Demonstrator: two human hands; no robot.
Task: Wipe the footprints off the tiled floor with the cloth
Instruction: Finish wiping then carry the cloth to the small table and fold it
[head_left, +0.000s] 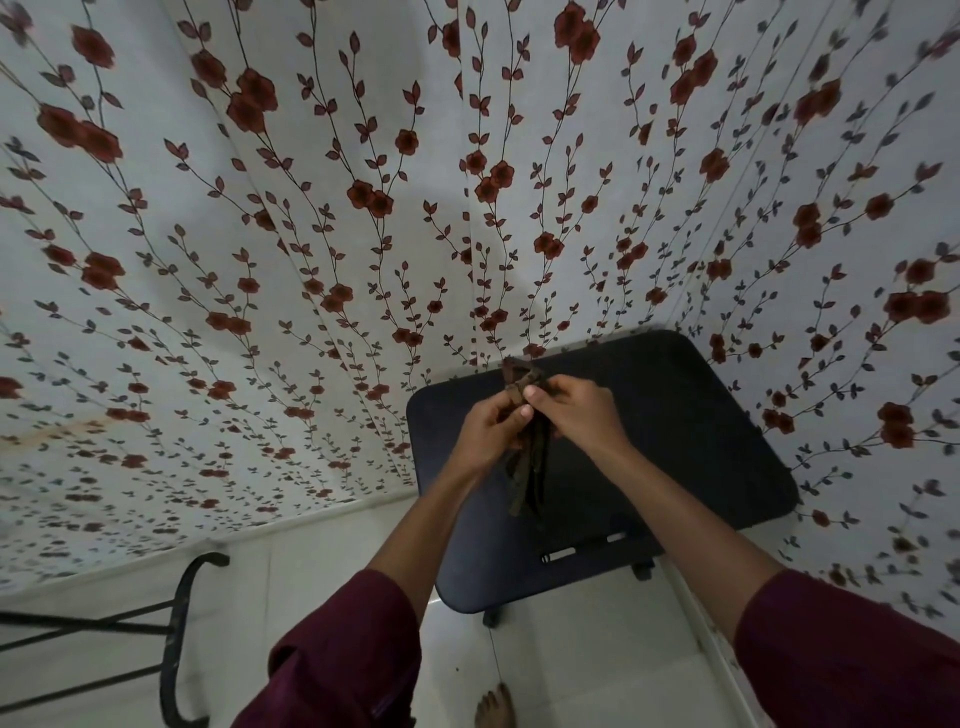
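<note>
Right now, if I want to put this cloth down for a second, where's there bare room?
The dark table top is bare all around both hands, left hand and right hand, which hold the cloth above it. Pale tiled floor lies open between the table and the bare foot. The lower left is crowded by a black metal frame.

The cloth (525, 457) is a dark brown rag, bunched and twisted into a narrow hanging strip. Its upper end pokes up in a crumpled knot, and its lower part dangles in loose, ragged folds in front of a dark surface. The tiled floor (582, 670) is pale, glossy white with faint grout lines; footprints on it cannot be made out
</note>
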